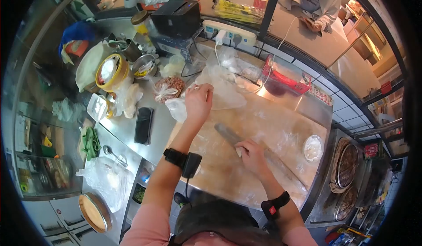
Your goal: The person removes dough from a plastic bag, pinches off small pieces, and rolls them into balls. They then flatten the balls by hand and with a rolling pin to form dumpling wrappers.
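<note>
My left hand (200,100) is closed, fingers pressed together, over a clear plastic bag (226,97) at the far edge of the wooden board (220,158). The bag's film spreads out on both sides of the wrist. A long grey rolling pin (285,169), dusted with flour, lies slantwise across the board. My right hand (253,157) is curled over its middle and hides that stretch. By the right thumb shows a small pale piece (238,151). White flour fills a round bowl (313,148) at the board's right.
Left of the board lie a black phone (143,125) and a bag of peanut-like pieces (169,89). A yellow tub (113,72) stands behind them. A red box (286,75) and a power strip (230,32) line the back. Round flatbreads (346,162) are at right.
</note>
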Available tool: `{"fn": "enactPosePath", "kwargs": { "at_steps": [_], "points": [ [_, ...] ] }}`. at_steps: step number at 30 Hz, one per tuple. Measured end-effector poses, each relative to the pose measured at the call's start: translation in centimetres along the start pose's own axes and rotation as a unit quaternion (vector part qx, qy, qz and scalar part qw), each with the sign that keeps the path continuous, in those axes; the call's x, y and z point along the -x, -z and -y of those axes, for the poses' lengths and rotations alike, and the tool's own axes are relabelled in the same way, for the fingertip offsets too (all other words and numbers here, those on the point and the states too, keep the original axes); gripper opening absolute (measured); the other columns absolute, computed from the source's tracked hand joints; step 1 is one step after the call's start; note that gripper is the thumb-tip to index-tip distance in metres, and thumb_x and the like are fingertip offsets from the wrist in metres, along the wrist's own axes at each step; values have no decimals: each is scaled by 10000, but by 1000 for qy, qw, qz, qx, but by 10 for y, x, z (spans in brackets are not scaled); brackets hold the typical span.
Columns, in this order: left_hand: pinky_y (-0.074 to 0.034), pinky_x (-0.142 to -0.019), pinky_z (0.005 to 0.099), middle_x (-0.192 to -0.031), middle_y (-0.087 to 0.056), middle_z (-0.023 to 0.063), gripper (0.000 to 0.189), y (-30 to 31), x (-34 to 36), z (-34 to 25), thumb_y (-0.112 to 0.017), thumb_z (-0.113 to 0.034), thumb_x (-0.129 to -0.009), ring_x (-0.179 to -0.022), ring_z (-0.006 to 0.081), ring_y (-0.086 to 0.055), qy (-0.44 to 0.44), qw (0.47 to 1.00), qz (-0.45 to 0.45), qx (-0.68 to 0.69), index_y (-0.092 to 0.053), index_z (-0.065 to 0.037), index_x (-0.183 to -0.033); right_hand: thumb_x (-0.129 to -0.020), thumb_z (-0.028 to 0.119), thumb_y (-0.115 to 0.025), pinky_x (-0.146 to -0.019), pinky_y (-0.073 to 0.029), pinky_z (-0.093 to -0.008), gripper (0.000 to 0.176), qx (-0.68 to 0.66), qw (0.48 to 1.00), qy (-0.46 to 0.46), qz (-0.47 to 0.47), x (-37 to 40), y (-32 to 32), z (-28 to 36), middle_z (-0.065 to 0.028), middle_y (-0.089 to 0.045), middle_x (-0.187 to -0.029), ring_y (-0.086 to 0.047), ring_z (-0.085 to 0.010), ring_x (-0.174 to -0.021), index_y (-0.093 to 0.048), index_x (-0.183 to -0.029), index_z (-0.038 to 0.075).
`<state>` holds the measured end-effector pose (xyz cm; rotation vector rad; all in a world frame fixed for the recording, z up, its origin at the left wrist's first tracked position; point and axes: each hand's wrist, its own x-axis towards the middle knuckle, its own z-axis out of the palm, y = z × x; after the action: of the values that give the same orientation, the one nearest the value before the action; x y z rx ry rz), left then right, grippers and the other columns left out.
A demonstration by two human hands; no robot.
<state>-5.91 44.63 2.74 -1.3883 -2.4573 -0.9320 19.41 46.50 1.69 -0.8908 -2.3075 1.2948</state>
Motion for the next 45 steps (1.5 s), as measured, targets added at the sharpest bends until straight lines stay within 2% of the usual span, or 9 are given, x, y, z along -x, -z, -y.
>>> {"fn": "enactPosePath", "kwargs": {
  "at_steps": [8, 11, 15, 17, 27, 37, 41, 43, 45],
  "points": [
    [-446, -695, 389, -781, -646, 67, 68, 38, -9, -21, -634, -66, -795, -719, 275, -606, -52, 987, -8, 150, -620, -82, -860, -816, 19, -588, -668, -479, -332, 151, -103, 993, 56, -19, -104, -65, 16, -149, -634, -898, -614, -289, -763, -674, -940, 29],
    [-451, -659, 358, -811, -653, 75, 131, 38, -2, -13, -628, -14, -785, -746, 249, -610, -71, 990, -15, 121, -648, -70, -901, -826, 51, -602, -710, -493, -337, 148, -67, 983, 60, -158, -123, -91, -3, -182, -635, -936, -632, -300, -814, -672, -952, 21],
    [-459, -664, 376, -767, -634, 81, 119, 38, 28, -1, -617, -23, -787, -752, 264, -611, -101, 992, 23, 70, -652, -80, -885, -830, 67, -609, -740, -501, -350, 162, -95, 993, -74, -2, -81, -84, -13, -206, -642, -930, -650, -285, -843, -659, -975, 18],
    [-465, -701, 395, -811, -618, 93, 170, 22, 55, 16, -610, -47, -786, -825, 277, -605, -107, 975, 192, -25, -642, -103, -943, -832, 66, -606, -740, -503, -351, 175, -161, 982, -89, 38, -60, -59, -4, -204, -644, -936, -653, -276, -842, -652, -995, 21],
    [-466, -852, 414, -1086, -607, 117, 270, 41, 100, 5, -638, -77, -794, -1015, 306, -573, -53, 981, 178, 63, -602, -77, -1062, -751, -24, -589, -836, -474, -405, 278, 176, 970, -39, -165, 45, 63, -59, -183, -595, -1000, -577, -365, -984, -585, -1026, 12],
    [-492, -667, 409, -859, -628, 138, 171, 126, 255, 48, -605, -50, -826, -743, 343, -623, 278, 945, 75, 154, -623, -62, -996, -736, -20, -606, -699, -502, -422, 196, 219, 975, 31, -24, 176, 34, -51, -178, -613, -889, -613, -360, -806, -600, -927, 23],
    [-496, -627, 436, -783, -631, 139, 184, 147, 356, 72, -563, -202, -874, -729, 332, -637, 204, 911, 357, 35, -635, -107, -1014, -750, 27, -632, -658, -513, -406, 145, 103, 981, 35, 160, 186, -5, -19, -165, -627, -845, -627, -346, -759, -615, -894, 40],
    [-510, -691, 445, -921, -674, 125, 266, 159, 414, 87, -601, -272, -833, -848, 319, -650, 243, 799, 549, -26, -645, -137, -1057, -771, 83, -638, -671, -515, -408, 143, 101, 964, -13, 246, 193, -19, -16, -162, -633, -863, -630, -344, -763, -627, -910, 48],
    [-512, -716, 454, -951, -674, 135, 289, 170, 486, 104, -607, -287, -825, -889, 328, -647, 307, 761, 571, -14, -652, -112, -1050, -792, 138, -645, -683, -516, -410, 157, 93, 931, -50, 349, 211, -44, -27, -159, -640, -881, -632, -342, -767, -639, -926, 56]
  ]
}}
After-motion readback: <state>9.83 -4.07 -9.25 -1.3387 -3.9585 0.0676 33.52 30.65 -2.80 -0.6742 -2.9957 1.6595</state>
